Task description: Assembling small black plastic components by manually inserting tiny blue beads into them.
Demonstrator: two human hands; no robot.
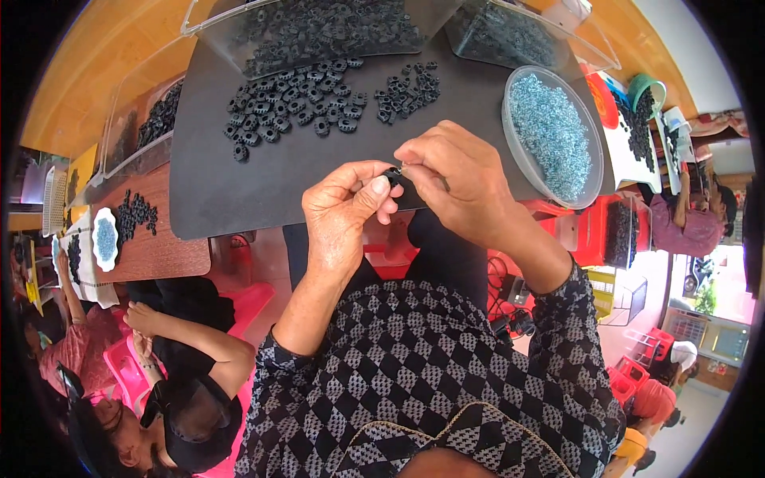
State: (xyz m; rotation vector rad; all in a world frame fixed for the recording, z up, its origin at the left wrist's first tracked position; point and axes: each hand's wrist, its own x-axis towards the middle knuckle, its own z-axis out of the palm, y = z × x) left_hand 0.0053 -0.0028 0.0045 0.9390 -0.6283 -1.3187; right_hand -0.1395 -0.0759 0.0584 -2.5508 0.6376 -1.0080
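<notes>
Just past the table's near edge, my left hand (347, 199) pinches a small black plastic part (392, 175) between thumb and fingers. My right hand (454, 171) meets it from the right, its fingertips pinched on something tiny that I cannot make out. Beyond my hands, a loose pile of black plastic pieces (299, 102) is spread on the dark table (231, 195). To its right lies a smaller heap of little black parts (408, 92). A round clear tub (510, 131) full of tiny blue-silver pieces (551, 131) stands at the right, close to my right hand.
Clear bins with black parts (327, 36) and with small dark pieces (510, 36) line the far edge. On the left, a brown table (187, 255) carries a white dish (104, 239) and black parts. A co-worker (183, 382) sits there; other people sit farther off.
</notes>
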